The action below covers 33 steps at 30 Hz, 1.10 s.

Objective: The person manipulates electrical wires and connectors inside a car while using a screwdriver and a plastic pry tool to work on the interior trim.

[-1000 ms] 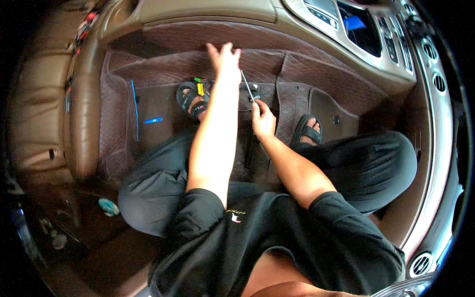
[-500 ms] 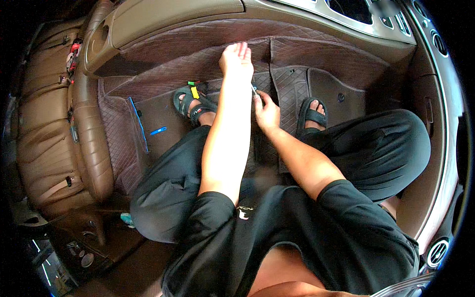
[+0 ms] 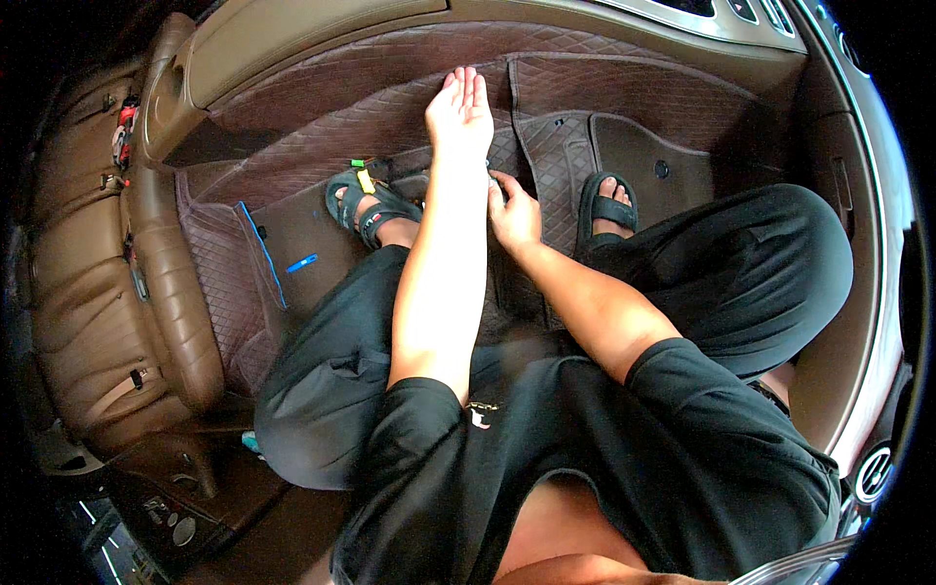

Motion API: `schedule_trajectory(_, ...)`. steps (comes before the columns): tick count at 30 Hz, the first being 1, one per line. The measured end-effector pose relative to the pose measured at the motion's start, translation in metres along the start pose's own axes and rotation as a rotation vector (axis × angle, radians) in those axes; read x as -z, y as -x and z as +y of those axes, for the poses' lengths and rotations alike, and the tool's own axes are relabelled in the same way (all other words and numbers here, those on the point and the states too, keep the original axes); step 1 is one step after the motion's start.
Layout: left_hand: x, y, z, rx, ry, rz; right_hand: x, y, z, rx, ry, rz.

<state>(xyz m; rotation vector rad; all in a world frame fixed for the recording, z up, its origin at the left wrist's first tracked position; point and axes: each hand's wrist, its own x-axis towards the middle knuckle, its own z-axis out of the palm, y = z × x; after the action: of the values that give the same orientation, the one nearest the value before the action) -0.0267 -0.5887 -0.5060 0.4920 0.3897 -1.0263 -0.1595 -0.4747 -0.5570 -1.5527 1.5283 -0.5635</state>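
Observation:
My left hand (image 3: 458,112) reaches toward the quilted brown mat panel (image 3: 322,107), palm up, fingers extended and holding nothing. Just below and right of it my right hand (image 3: 517,213) is closed around a slim metal tool, mostly hidden behind my left forearm. Left of my forearm, small yellow (image 3: 366,181) and green (image 3: 358,163) objects sit by my sandalled left foot (image 3: 353,205). A blue flat tool (image 3: 302,263) lies on the floor mat, near a long blue edge or strip (image 3: 261,253).
A brown leather seat (image 3: 97,253) with a padded edge is at the left. The console (image 3: 331,19) curves across the top, and a door panel with trim (image 3: 834,156) runs down the right. My bent legs (image 3: 741,273) and right sandalled foot (image 3: 609,205) frame the working area.
My left hand has turned palm up, fingers held closer together. The tool's shaft, visible earlier, is now mostly behind my forearm. The view has shifted slightly.

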Motion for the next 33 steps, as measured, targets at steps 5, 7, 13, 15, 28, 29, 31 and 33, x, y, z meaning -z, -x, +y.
schedule_trajectory(5, 0.008, -0.004, 0.002, 0.021, 0.006, -0.104, 0.000, -0.006, -0.002, 0.106, -0.045, 0.122)
schedule_trajectory(7, 0.013, -0.007, 0.013, 0.062, -0.044, -0.137, 0.005, -0.006, -0.004, 0.016, -0.023, 0.092)
schedule_trajectory(13, 0.025, -0.010, 0.039, -0.201, -0.886, -0.027, 0.018, 0.004, -0.018, 0.033, -0.045, 0.122)
schedule_trajectory(15, 0.043, -0.007, 0.044, -0.252, -1.192, -0.043, 0.020, 0.003, -0.027, 0.129, -0.074, 0.155)
schedule_trajectory(28, 0.065, 0.038, -0.018, -0.113, -1.183, -0.301, 0.036, 0.008, -0.045, 0.090, -0.241, 0.150)
schedule_trajectory(29, 0.067, 0.038, -0.018, -0.125, -1.166, -0.300, 0.034, 0.008, -0.044, 0.096, -0.258, 0.147)
schedule_trajectory(31, 0.066, 0.039, -0.018, -0.135, -1.176, -0.296, 0.030, 0.004, -0.037, 0.106, -0.288, 0.146)
schedule_trajectory(33, 0.061, 0.039, -0.018, -0.132, -1.229, -0.293, 0.022, -0.004, -0.025, 0.164, -0.308, 0.193)
